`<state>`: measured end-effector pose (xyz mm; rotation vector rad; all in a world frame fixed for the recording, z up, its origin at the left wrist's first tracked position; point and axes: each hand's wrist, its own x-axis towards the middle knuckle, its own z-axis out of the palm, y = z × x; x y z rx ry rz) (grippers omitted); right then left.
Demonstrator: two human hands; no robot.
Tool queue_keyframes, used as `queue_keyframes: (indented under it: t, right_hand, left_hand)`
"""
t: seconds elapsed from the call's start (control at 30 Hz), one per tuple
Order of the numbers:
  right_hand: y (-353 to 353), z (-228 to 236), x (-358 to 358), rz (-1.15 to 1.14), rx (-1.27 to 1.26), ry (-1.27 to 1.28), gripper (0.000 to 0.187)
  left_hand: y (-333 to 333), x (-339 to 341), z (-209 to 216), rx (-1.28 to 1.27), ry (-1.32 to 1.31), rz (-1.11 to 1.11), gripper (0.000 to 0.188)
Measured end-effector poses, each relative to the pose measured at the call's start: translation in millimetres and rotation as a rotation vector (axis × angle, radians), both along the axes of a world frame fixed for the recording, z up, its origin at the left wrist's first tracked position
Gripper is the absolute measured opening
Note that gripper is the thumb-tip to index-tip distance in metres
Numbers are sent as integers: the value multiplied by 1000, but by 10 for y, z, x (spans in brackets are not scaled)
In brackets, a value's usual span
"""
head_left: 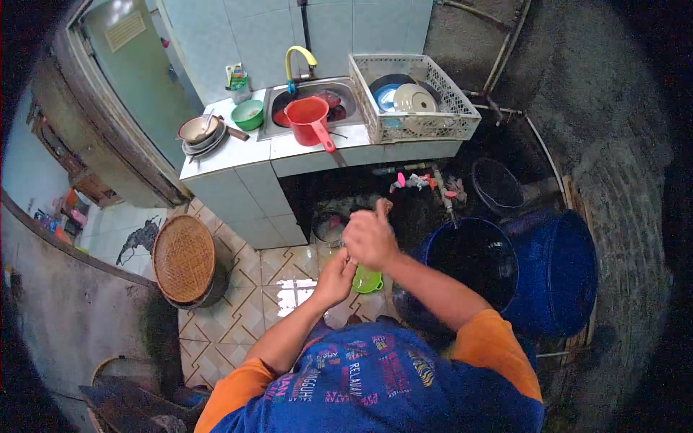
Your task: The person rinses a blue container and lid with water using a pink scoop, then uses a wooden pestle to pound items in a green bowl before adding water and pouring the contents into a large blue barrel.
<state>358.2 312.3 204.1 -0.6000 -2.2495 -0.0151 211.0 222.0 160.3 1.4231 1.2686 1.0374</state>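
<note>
Green dipper (367,281) just below both grips, unheld

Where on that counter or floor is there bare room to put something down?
Bare counter front between the stacked pans and red dipper; bare tiled floor between the woven lid and left hand. Crowded: sink, dish basket, the blue barrels.

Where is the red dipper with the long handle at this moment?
In the head view, the red dipper stands on the front edge of the sink, upper centre. The white dish basket is to its right and the green bowl to its left.
</note>
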Motion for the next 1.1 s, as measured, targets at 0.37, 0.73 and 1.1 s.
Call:
queue_keyframes:
  t: [0.37, 0.73, 1.1]
  right_hand:
    - [245, 189, 97, -338, -115, -328, 21]
    - [750, -27, 497, -479, -311, 46, 30]
    - [-36, 194, -15, -68, -100, 211, 11]
  left_hand:
    - [-37, -61, 37, -38, 43, -58, 15]
    - [-203, -198, -154, 40, -56, -27, 18]
    - [-72, -108, 24, 49, 96, 98, 34]
